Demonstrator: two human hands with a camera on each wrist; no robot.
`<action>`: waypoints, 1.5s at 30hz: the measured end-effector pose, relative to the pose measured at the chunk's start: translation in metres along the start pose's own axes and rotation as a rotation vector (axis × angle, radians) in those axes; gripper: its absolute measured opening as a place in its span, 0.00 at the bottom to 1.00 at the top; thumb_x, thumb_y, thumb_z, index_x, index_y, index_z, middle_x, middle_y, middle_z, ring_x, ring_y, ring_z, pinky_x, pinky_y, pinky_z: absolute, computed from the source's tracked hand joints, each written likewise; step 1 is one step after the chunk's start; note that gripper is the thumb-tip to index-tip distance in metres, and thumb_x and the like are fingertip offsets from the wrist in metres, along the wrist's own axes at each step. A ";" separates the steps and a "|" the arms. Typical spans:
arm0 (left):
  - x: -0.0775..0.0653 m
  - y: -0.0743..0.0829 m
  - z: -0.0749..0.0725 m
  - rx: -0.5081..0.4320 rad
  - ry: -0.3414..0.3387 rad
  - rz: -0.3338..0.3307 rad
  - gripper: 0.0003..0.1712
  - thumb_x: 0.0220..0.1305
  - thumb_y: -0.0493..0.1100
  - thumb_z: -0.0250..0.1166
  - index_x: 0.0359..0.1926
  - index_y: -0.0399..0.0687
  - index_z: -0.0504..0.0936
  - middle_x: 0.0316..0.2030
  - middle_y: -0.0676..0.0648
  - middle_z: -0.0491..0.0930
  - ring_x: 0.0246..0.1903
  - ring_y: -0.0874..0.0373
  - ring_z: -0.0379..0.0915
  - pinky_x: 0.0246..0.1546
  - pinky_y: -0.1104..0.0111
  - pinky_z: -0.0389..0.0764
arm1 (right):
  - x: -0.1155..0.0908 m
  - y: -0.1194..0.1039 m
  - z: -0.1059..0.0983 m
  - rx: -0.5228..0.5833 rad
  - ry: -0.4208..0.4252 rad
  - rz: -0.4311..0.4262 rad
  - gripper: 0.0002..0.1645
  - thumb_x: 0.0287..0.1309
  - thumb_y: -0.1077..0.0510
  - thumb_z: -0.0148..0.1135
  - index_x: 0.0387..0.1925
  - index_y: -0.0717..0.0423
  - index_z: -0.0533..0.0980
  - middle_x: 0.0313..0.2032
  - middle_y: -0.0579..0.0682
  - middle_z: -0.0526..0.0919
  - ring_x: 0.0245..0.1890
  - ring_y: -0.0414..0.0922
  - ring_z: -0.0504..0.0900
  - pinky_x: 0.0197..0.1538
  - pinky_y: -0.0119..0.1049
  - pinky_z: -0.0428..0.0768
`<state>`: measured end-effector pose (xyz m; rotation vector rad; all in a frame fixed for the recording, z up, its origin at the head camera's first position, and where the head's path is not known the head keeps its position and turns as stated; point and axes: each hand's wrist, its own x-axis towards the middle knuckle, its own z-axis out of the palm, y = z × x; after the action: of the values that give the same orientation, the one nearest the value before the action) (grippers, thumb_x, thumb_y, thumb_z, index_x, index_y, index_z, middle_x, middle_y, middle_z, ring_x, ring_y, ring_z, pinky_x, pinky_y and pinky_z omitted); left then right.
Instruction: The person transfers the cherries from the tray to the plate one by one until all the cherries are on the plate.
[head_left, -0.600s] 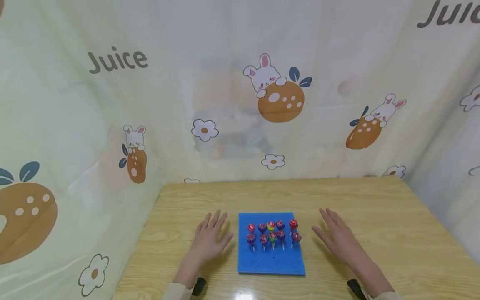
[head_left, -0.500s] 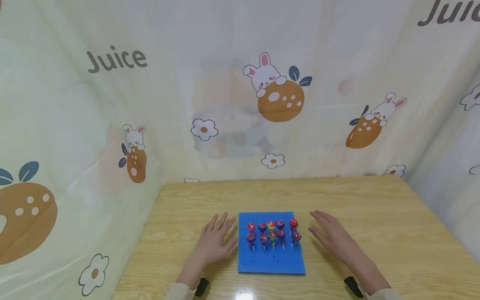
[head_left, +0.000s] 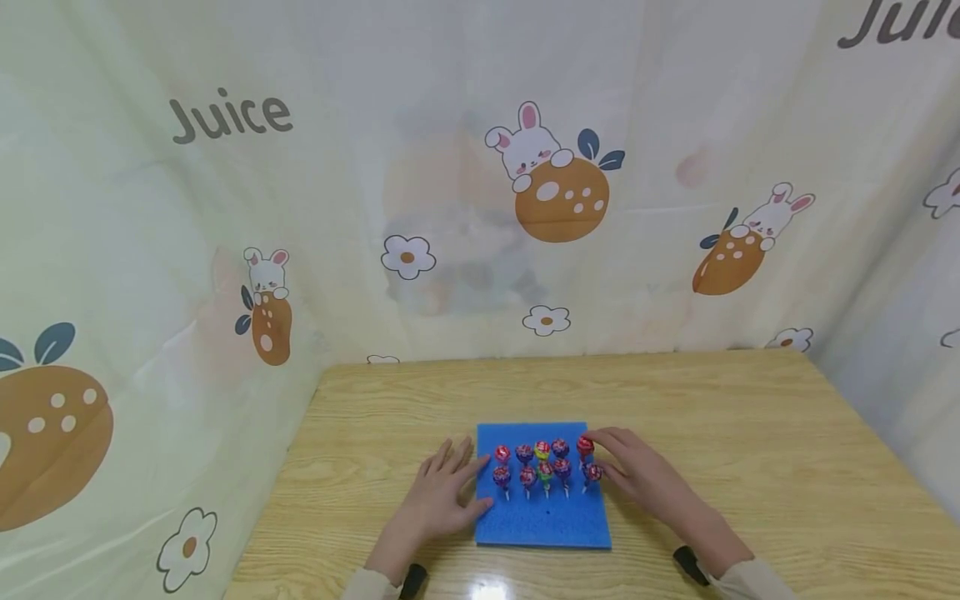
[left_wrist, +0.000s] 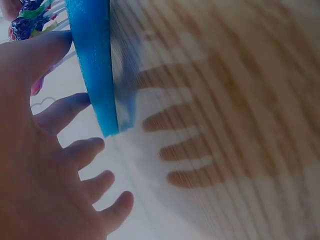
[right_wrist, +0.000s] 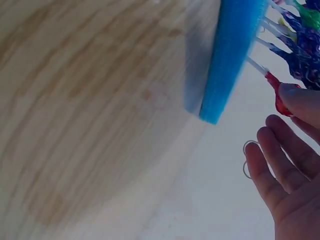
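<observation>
A blue foam board lies on the table with several wrapped lollipops standing in it in two rows. My right hand is at the board's right side, where thumb and index finger close around the red lollipop at the back right corner. In the right wrist view the thumb partly covers that red lollipop, whose white stick reaches into the foam; the other fingers are extended. My left hand lies at the board's left edge, fingers spread, with index finger and thumb over the foam.
The wood-grain table extends around the board. Behind it and at the sides hangs a pale curtain printed with rabbits, fruit and flowers. A dark wrist strap piece shows under the right wrist.
Both hands have moved inward to the board. The right hand has come from beside the board to the red lollipop, and the left hand has reached the left edge.
</observation>
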<state>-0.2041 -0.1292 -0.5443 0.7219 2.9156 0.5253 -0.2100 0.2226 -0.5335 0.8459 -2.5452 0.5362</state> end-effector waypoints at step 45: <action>-0.001 0.001 0.001 -0.016 -0.027 -0.015 0.39 0.68 0.69 0.56 0.76 0.65 0.63 0.79 0.45 0.52 0.78 0.35 0.42 0.72 0.35 0.55 | 0.014 0.010 -0.009 -0.020 0.139 -0.042 0.26 0.50 0.63 0.76 0.53 0.56 0.80 0.41 0.45 0.85 0.41 0.43 0.85 0.42 0.41 0.87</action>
<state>-0.2028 -0.1283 -0.5453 0.6984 2.8865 0.5329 -0.2242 0.2284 -0.5213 0.8230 -2.3983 0.5358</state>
